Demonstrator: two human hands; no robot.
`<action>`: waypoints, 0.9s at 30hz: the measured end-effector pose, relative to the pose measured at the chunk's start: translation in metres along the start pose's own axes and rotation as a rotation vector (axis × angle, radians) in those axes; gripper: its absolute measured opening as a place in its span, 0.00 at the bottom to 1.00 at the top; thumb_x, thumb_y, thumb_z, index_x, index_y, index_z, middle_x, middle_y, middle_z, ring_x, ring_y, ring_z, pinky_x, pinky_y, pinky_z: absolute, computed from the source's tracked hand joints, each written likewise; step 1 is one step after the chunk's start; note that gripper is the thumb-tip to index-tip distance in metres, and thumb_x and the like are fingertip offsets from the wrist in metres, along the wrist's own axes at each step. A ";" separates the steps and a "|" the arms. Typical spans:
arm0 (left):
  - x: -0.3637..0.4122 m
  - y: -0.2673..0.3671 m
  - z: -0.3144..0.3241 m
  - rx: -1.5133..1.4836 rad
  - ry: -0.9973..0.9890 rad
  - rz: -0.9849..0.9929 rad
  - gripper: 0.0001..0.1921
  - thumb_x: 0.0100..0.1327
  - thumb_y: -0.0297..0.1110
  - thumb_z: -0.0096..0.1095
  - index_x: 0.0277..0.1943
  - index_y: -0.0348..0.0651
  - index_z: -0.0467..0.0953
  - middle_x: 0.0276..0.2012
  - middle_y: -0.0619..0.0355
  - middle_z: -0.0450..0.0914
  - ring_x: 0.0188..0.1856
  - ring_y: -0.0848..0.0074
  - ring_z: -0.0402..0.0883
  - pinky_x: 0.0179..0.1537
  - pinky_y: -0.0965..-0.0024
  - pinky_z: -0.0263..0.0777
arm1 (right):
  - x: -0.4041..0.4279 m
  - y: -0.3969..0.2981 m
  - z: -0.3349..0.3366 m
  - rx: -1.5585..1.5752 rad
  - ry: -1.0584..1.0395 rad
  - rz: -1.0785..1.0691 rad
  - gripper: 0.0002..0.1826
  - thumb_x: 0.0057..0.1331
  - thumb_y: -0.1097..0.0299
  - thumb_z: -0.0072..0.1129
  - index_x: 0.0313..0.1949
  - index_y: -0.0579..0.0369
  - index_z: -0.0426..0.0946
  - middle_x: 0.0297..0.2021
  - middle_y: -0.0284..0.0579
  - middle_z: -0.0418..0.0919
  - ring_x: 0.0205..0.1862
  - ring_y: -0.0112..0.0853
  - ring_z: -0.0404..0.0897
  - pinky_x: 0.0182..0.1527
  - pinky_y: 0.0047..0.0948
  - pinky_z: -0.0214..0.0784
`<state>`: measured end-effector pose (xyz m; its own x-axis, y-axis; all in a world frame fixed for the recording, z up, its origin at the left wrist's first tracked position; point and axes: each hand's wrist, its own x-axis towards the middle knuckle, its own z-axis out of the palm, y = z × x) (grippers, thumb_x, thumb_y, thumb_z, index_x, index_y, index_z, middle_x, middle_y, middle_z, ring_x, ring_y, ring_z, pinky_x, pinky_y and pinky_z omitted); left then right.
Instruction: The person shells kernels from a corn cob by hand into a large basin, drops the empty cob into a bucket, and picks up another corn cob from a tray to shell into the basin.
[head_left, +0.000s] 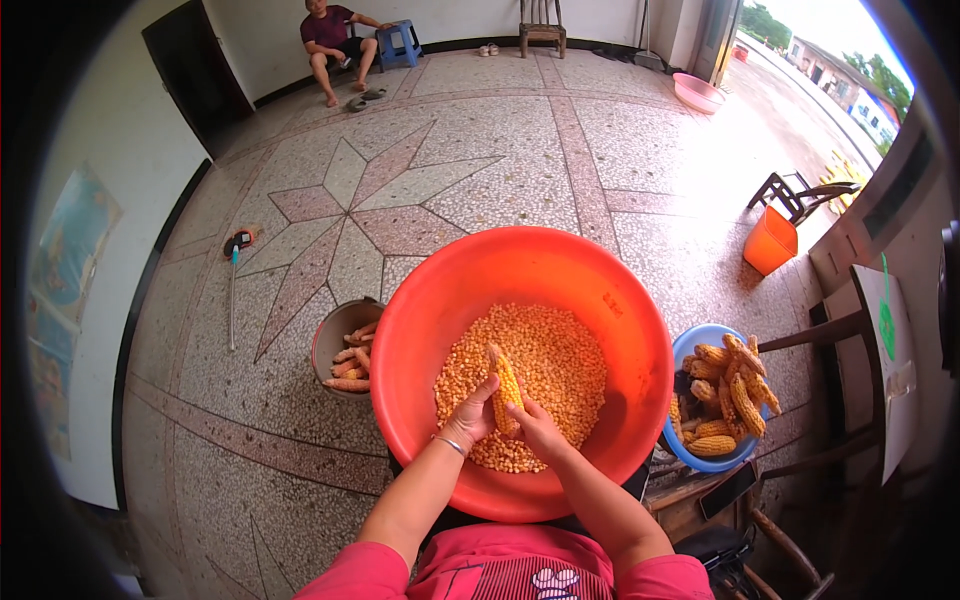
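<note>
Both hands hold one ear of dried corn over a large red plastic basin, its tip pointing away from me. My left hand, with a bangle at the wrist, grips the ear's left side. On the other side, my right hand has its thumb on the kernels. Part of the ear's near end is stripped of kernels or hidden by fingers; I cannot tell which. Loose yellow kernels cover the basin's bottom. Left of the basin, a grey bucket holds bare cobs. To the right, a blue basin holds ears with kernels.
A wooden chair with a phone on it stands at the lower right. Further off are an orange bin, a pink basin and a long-handled brush. A person sits by a blue stool at the far wall.
</note>
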<state>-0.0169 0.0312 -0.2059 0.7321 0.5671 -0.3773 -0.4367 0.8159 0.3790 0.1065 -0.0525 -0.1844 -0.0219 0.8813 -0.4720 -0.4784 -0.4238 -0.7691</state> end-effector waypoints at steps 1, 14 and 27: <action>0.000 0.000 -0.001 0.001 0.001 0.001 0.26 0.60 0.49 0.60 0.52 0.37 0.68 0.43 0.54 0.76 0.48 0.68 0.75 0.54 0.63 0.67 | -0.001 -0.002 0.001 0.001 -0.001 0.000 0.21 0.67 0.56 0.51 0.53 0.57 0.67 0.39 0.39 0.73 0.35 0.24 0.73 0.37 0.28 0.72; -0.002 0.006 0.004 -0.075 -0.074 -0.031 0.28 0.60 0.50 0.59 0.53 0.35 0.67 0.43 0.51 0.76 0.46 0.66 0.76 0.49 0.63 0.72 | -0.001 0.000 -0.008 0.135 -0.141 0.018 0.20 0.66 0.62 0.47 0.54 0.58 0.65 0.45 0.42 0.72 0.43 0.29 0.74 0.44 0.36 0.72; 0.000 0.003 -0.003 -0.073 -0.057 -0.037 0.29 0.62 0.54 0.54 0.55 0.38 0.67 0.47 0.54 0.75 0.49 0.69 0.76 0.50 0.62 0.72 | 0.000 0.005 -0.003 0.090 -0.077 -0.041 0.17 0.65 0.64 0.55 0.51 0.55 0.68 0.35 0.35 0.74 0.33 0.23 0.74 0.35 0.22 0.67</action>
<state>-0.0197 0.0342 -0.2069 0.7760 0.5310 -0.3404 -0.4444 0.8432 0.3025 0.1067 -0.0548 -0.1894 -0.0659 0.9125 -0.4038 -0.5570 -0.3694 -0.7438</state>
